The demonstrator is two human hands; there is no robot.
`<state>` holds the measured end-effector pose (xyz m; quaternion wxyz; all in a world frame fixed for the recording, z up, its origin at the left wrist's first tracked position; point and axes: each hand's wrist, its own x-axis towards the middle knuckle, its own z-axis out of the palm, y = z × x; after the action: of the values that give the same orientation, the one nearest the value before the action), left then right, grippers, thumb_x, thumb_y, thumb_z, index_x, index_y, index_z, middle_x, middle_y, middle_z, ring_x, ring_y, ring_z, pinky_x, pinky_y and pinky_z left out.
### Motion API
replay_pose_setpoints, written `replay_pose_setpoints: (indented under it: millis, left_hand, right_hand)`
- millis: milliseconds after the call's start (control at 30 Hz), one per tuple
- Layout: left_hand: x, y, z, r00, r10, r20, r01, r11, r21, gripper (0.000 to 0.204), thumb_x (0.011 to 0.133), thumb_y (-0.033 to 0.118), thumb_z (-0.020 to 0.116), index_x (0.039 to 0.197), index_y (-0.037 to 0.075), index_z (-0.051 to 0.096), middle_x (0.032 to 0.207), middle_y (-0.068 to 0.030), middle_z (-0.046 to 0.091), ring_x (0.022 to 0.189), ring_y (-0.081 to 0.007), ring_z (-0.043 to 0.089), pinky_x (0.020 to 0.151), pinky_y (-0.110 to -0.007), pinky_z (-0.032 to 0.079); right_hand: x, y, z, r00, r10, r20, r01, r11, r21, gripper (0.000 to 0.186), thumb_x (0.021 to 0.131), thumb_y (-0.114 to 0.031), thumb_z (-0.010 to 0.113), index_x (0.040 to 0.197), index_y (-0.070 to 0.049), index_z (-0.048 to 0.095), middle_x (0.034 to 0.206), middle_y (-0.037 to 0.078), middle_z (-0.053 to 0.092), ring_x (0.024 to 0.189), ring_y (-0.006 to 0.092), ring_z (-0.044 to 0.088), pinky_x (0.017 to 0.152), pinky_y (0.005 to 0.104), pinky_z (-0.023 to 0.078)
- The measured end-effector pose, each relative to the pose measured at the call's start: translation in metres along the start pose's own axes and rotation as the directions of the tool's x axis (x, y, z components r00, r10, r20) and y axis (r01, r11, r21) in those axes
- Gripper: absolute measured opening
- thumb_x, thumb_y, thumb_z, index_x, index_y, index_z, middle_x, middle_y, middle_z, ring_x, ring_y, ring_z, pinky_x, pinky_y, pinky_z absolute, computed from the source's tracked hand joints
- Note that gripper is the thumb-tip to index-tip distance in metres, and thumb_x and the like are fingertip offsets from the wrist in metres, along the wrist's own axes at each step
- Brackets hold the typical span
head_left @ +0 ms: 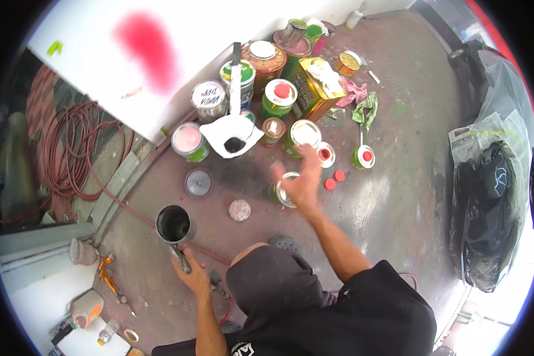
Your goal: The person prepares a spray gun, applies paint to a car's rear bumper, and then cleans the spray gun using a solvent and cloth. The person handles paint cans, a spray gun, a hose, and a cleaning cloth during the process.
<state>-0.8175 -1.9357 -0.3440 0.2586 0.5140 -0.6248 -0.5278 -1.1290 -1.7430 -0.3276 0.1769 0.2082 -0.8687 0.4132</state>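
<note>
My left hand is closed around the handle of a spray gun. The gun's round paint cup has no lid on and looks dark inside. My right hand is slightly smeared by motion, with thumb and fingers apart and nothing visible between them. It is over an open-topped can and partly hides it; I cannot tell whether they touch. Just beyond the fingers stand a white-lidded can and a small can with a dark red opening. Two red caps lie to the right.
Several paint cans crowd the far side, with a yellow rectangular tin and a white paper strainer among them. A red hose crosses the floor. Another spray gun lies left. A plastic-draped black part stands right.
</note>
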Motion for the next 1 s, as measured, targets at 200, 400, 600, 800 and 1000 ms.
replay_pose_setpoints:
  millis: [200,400,600,800,1000]
  left_hand:
    - [0.0,0.013,0.026,1.0,-0.022,0.014,0.022,0.999,0.024,0.039,0.113,0.033,0.065,0.138,0.004,0.06,0.124,-0.004,0.068,0.087,-0.0089,0.063,0.058,-0.022,0.049]
    - [-0.007,0.023,0.071,0.996,-0.061,0.065,0.059,0.998,0.038,0.04,0.113,0.032,0.066,0.137,0.002,0.059,0.117,-0.0052,0.068,0.078,-0.0089,0.06,0.058,-0.024,0.048]
    - [-0.015,0.032,0.075,1.0,-0.015,0.012,0.015,0.998,0.067,0.038,0.113,0.031,0.065,0.133,-0.001,0.06,0.109,-0.0055,0.066,0.069,-0.0089,0.055,0.057,-0.026,0.046]
    - [-0.016,0.031,0.107,0.998,-0.029,0.058,0.024,0.996,0.087,0.039,0.112,0.034,0.068,0.13,0.0,0.061,0.098,-0.0039,0.063,0.068,-0.0084,0.056,0.056,-0.025,0.049]
    - [-0.028,0.042,0.115,0.993,-0.107,0.041,0.101,0.985,0.142,0.038,0.111,0.035,0.069,0.129,0.003,0.061,0.085,-0.0004,0.059,0.063,-0.0078,0.056,0.055,-0.024,0.048]
  right_hand:
    - [0.188,0.08,-0.024,0.977,0.052,-0.208,-0.096,0.974,-0.206,0.083,0.095,-0.037,0.081,0.162,-0.003,0.046,0.159,0.027,0.051,0.152,0.045,0.042,0.125,0.0584,0.032]
    - [0.266,0.178,0.001,0.992,0.119,0.029,-0.106,0.954,-0.282,0.054,0.103,-0.028,0.07,0.149,-0.003,0.058,0.147,0.025,0.063,0.133,0.0409,0.06,0.116,0.0495,0.042]
    - [0.155,0.113,-0.058,0.891,0.314,-0.328,-0.255,0.944,0.212,0.029,0.107,-0.01,0.057,0.134,-0.001,0.064,0.121,0.019,0.073,0.108,0.032,0.071,0.1,0.0434,0.053]
    - [-0.038,0.149,-0.095,0.896,0.401,0.192,-0.357,0.906,-0.226,0.058,0.097,-0.011,0.059,0.152,0.004,0.052,0.149,0.025,0.058,0.141,0.0409,0.053,0.121,0.0507,0.039]
    - [-0.1,0.143,-0.067,0.905,0.245,0.347,-0.174,0.959,-0.225,0.093,0.079,-0.018,0.068,0.164,0.002,0.037,0.17,0.025,0.038,0.162,0.0473,0.027,0.131,0.0626,0.02]
